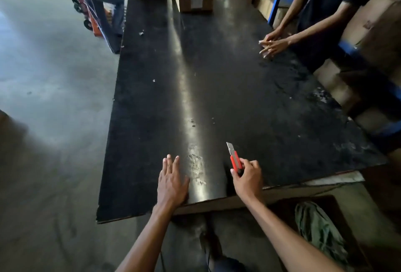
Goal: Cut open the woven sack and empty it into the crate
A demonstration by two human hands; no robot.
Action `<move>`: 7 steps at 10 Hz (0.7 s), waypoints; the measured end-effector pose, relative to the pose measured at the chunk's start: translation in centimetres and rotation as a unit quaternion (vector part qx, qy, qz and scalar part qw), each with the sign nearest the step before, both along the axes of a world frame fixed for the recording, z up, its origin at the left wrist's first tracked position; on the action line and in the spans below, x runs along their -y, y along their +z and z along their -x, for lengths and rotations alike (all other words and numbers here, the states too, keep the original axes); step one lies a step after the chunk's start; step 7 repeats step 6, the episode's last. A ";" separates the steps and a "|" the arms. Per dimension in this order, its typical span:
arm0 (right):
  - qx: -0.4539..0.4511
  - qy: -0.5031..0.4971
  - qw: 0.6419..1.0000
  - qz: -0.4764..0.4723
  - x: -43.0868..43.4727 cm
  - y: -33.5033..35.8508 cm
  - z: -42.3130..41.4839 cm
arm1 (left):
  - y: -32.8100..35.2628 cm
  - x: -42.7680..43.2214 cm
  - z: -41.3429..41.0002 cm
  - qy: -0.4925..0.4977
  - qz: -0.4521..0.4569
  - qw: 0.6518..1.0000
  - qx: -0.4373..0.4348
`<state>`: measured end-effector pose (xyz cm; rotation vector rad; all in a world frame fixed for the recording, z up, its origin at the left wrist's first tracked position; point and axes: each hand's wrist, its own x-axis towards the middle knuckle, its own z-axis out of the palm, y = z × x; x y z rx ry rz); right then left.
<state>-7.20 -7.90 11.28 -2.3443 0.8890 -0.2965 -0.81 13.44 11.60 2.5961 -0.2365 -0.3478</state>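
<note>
Black tabletop [238, 76] bears flat, spread left hand [171, 181]; right hand [248, 177] grips red knife [235, 160].

Both bare forearms reach forward from the bottom of the view, roughly parallel and well apart. The left hand [172, 181] lies palm down, flat, fingers straight and close together, pointing away from the body, thumb out to the right. The right hand [248, 177] is raised a little, knuckles up, wrist bent slightly inward. Its fingers curl around the rear of a knife [234, 158], thumb pressed along the left side of the handle. The blade end points forward and slightly left.
</note>
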 end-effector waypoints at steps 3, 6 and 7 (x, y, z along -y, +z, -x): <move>-0.080 0.013 0.996 -0.026 1.5 -7.1 -7.3 | -9.1 0.9 -3.9 0.019 -0.095 0.995 -0.034; -0.125 0.031 0.989 0.067 -0.6 -5.9 -6.3 | -7.2 -0.9 -3.5 -0.013 -0.085 0.995 -0.056; -0.125 0.031 0.989 0.067 -0.6 -5.9 -6.3 | -7.2 -0.9 -3.5 -0.013 -0.085 0.995 -0.056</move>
